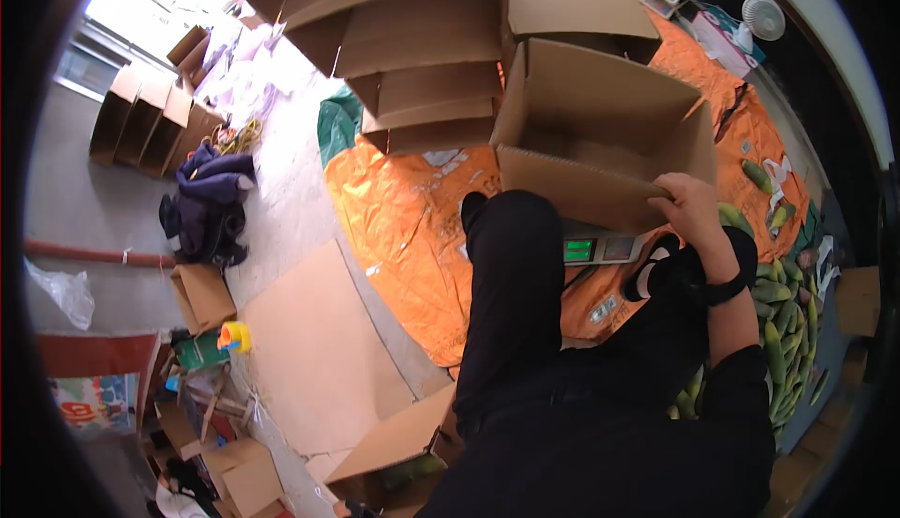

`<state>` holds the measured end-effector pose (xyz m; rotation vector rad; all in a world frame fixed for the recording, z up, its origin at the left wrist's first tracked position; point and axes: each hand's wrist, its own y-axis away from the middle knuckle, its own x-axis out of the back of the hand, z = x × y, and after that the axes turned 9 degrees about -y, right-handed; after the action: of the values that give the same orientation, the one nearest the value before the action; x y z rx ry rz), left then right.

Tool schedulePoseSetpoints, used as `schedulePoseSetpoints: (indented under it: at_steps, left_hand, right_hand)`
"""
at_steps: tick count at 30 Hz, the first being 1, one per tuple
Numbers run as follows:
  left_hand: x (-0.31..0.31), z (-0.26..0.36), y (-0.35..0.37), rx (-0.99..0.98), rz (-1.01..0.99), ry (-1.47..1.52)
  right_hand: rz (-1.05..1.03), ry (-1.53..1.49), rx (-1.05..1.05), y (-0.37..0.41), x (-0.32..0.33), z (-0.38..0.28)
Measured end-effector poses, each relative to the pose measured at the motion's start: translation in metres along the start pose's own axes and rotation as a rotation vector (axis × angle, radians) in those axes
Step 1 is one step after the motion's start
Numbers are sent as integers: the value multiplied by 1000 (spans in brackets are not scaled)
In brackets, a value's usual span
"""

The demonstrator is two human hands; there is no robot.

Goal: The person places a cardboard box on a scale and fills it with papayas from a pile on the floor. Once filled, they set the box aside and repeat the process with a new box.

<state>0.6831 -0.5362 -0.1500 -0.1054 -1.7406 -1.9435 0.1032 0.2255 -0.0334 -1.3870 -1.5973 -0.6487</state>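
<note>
An open, seemingly empty cardboard box [600, 134] rests on a scale [600, 249] with a lit green display, in front of my knees. My right hand [689, 207] grips the near rim of this box at its right corner, fingers bent over the edge. Low in the view, my left hand [354, 510] shows only in part at the bottom edge, beside another cardboard box [389, 443] with green vegetables inside. What its fingers do is too small and dark to make out.
Open boxes [422, 35] are stacked beyond the orange sheet [412, 246]. Green cucumber-like vegetables [787, 330] lie heaped at the right. A flat cardboard sheet [314, 349] covers the floor at left. Dark clothing [206, 199] lies farther back, and a small fan [762, 17] stands at top right.
</note>
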Motion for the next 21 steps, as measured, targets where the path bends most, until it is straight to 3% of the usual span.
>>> schedulePoseSetpoints:
  at_steps: [9, 10, 11, 15, 18, 21]
  left_hand:
    - [125, 31, -55, 754, 1431, 300]
    - [153, 51, -63, 743, 1446, 294]
    - [236, 133, -57, 470, 1405, 350]
    - [385, 307, -89, -47, 1431, 139]
    - [445, 453, -100, -469, 1309, 121]
    - [465, 579, -103, -786, 1183, -7]
  right_hand:
    - [-71, 36, 169, -14, 8, 28]
    - [-86, 54, 164, -14, 6, 32]
    - [-103, 69, 153, -12, 4, 35]
    - [-85, 132, 75, -4, -1, 45]
    - [-55, 51, 66, -2, -6, 50]
    - [78, -97, 86, -3, 3, 44]
